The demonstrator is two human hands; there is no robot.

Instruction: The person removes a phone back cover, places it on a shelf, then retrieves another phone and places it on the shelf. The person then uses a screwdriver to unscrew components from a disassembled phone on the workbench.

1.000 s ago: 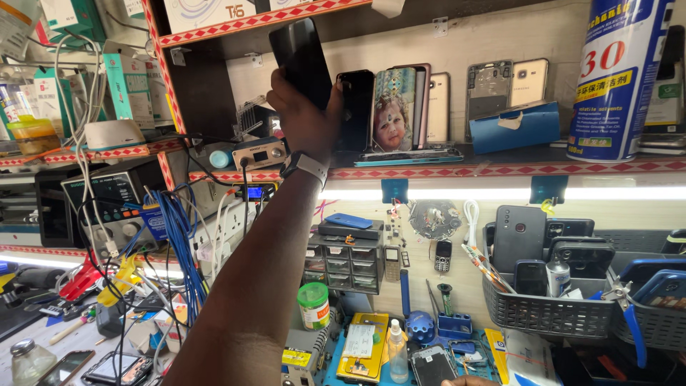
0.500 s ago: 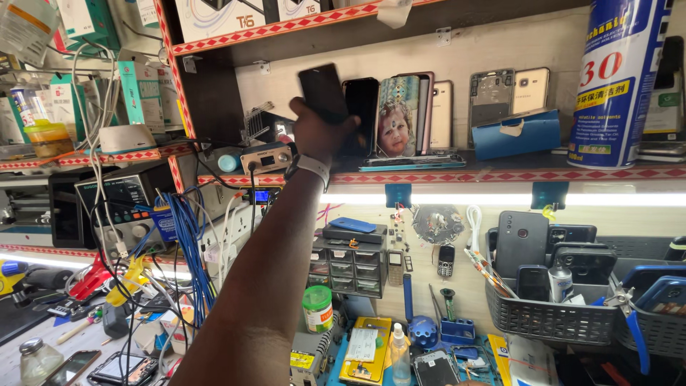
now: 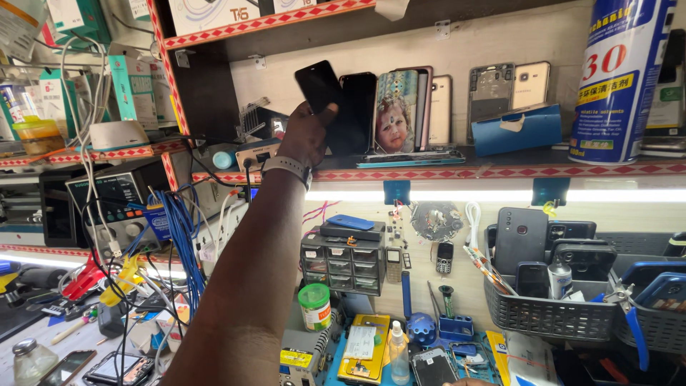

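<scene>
The black smartphone (image 3: 319,84) stands tilted at the shelf (image 3: 500,170), gripped by its lower end in your left hand (image 3: 309,136), just beside a second dark phone (image 3: 357,111) and a picture-backed phone case (image 3: 395,111).

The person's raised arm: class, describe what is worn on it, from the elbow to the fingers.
The left arm is bare, with no sleeve in view. A pale grey band, like a watch strap, circles the wrist. The left hand wears no glove; rings cannot be made out.
</scene>
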